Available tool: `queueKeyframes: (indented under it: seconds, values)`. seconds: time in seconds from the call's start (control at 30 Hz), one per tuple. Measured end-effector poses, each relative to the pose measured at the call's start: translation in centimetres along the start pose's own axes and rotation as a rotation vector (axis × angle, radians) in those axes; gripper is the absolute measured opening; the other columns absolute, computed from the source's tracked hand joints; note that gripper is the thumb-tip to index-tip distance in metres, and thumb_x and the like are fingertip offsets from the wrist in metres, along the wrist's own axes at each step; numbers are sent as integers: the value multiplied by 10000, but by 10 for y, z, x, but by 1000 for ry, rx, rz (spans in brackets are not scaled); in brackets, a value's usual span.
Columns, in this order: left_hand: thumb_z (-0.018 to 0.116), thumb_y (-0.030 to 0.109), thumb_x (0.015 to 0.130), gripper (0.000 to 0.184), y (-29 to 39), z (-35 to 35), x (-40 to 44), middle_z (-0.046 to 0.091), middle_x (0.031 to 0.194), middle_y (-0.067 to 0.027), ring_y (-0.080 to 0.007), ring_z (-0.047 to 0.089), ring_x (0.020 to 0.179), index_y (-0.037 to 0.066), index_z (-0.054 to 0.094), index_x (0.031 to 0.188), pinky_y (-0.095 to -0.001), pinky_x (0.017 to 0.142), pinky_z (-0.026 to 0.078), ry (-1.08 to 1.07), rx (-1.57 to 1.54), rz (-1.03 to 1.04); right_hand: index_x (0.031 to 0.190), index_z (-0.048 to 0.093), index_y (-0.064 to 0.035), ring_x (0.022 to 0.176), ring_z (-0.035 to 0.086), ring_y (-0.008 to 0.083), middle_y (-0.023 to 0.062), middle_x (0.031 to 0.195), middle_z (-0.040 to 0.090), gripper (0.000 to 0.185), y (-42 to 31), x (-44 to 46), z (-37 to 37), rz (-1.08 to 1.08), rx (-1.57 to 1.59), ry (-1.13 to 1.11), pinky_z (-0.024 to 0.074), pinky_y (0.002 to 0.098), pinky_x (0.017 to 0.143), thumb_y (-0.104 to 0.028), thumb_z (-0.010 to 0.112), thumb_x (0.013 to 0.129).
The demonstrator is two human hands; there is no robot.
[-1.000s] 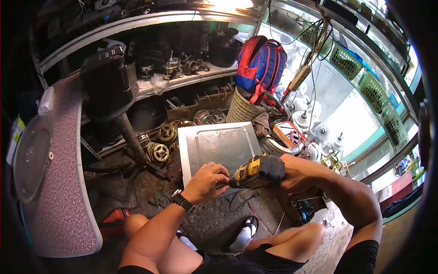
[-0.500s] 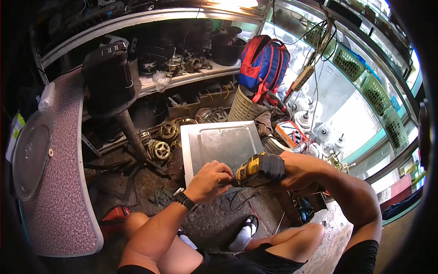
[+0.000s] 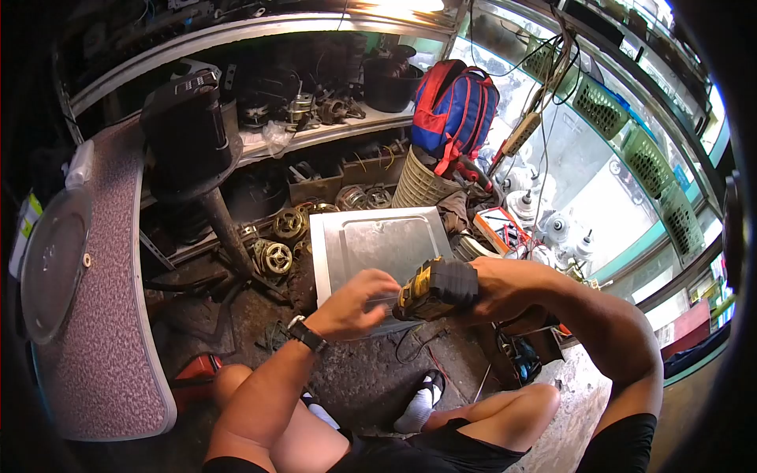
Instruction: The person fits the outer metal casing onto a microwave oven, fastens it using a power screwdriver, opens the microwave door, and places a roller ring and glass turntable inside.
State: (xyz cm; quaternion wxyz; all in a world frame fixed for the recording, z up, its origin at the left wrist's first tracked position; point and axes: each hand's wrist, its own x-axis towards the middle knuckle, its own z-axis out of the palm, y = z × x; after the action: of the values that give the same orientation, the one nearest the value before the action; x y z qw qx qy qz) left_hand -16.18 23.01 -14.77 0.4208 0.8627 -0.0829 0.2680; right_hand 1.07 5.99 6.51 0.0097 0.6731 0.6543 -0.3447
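Note:
In the head view my right hand [image 3: 490, 290] grips a yellow and black cordless drill [image 3: 438, 288], its battery end toward the wrist and its nose pointing down and left. My left hand [image 3: 355, 305] is just left of the drill's front end, thumb and fingers parted, with nothing visible between them. Behind both hands stands a white-edged metal box [image 3: 386, 244] with a recessed panel on top. The drill and my left hand cover its near side, so the drill's tip and whatever it touches are hidden.
A speckled tabletop [image 3: 110, 315] with a round glass plate [image 3: 55, 268] runs along the left. Motor parts [image 3: 276, 258] lie beyond the box. A backpack [image 3: 457, 110] rests on a ribbed bin [image 3: 422, 185]. At right are an orange-edged box [image 3: 505, 229] and hanging cables [image 3: 544, 102].
My left hand has drawn slightly left, and its fingers have spread away from the drill's front end. The drill and my right hand have shifted a little left and up.

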Motion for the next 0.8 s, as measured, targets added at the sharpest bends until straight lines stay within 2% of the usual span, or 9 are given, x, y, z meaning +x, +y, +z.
queueKeyframes:
  seconds: [0.07, 0.1, 0.17, 0.23, 0.33, 0.4, 0.63, 0.8]
  values:
    - [592, -18, 905, 376, -14, -4, -5, 613, 1233, -87, -200, 594, 1150, 42, 618, 1276, -343, 1003, 499, 185, -271, -263, 1191, 614, -45, 1009, 681, 388, 224, 1045, 705, 443, -1, 0, -1, 5, 0, -11, 527, 444, 862, -274, 725, 828]
    - [592, -18, 905, 376, -18, -3, -5, 613, 1233, -87, -200, 594, 1150, 42, 618, 1276, -343, 1003, 499, 185, -270, -261, 1191, 611, -45, 1009, 680, 383, 221, 1044, 704, 443, -3, -1, -2, 6, 9, -21, 526, 440, 867, -272, 724, 828]
    - [508, -10, 969, 359, -24, 0, -5, 586, 1278, -89, -162, 598, 1142, 10, 565, 1323, -317, 977, 521, 530, -690, -493, 1192, 608, -45, 1009, 679, 377, 219, 1043, 703, 442, -5, -3, -4, 8, 19, -26, 525, 436, 872, -270, 723, 829]
    - [481, 5, 989, 355, -22, -2, -5, 575, 1283, -107, -177, 597, 1152, -2, 547, 1337, -325, 979, 525, 549, -699, -476, 1202, 602, -46, 1007, 677, 367, 217, 1056, 700, 451, -8, -3, -5, 66, 16, -83, 522, 428, 880, -270, 725, 832]
    - [480, -2, 977, 386, -25, -1, -6, 563, 1285, -106, -191, 596, 1144, 14, 523, 1360, -335, 973, 518, 603, -725, -457, 1187, 605, -42, 998, 671, 371, 217, 1057, 699, 434, -7, -5, -4, 16, 43, -56, 519, 428, 880, -265, 725, 834]
    - [478, -5, 967, 425, -28, -1, -6, 554, 1279, -102, -196, 589, 1137, 28, 485, 1391, -342, 977, 503, 730, -857, -429, 1190, 610, -43, 964, 678, 354, 207, 1028, 703, 429, -5, -5, -2, 3, 34, -40, 524, 424, 857, -257, 725, 836]
    - [486, -3, 956, 461, -25, -2, -5, 538, 1276, -103, -196, 578, 1142, 33, 449, 1414, -351, 984, 488, 720, -849, -458, 1239, 627, -69, 803, 684, 250, 149, 896, 712, 434, 16, 2, 4, -86, 60, -14, 541, 400, 729, -233, 725, 850]
    - [478, -4, 948, 480, -22, -1, -4, 534, 1273, -109, -197, 574, 1138, 30, 431, 1425, -347, 983, 488, 749, -882, -483, 1238, 630, -73, 797, 676, 246, 150, 891, 704, 432, 20, 7, 4, -1, 108, -53, 536, 401, 715, -230, 728, 848]
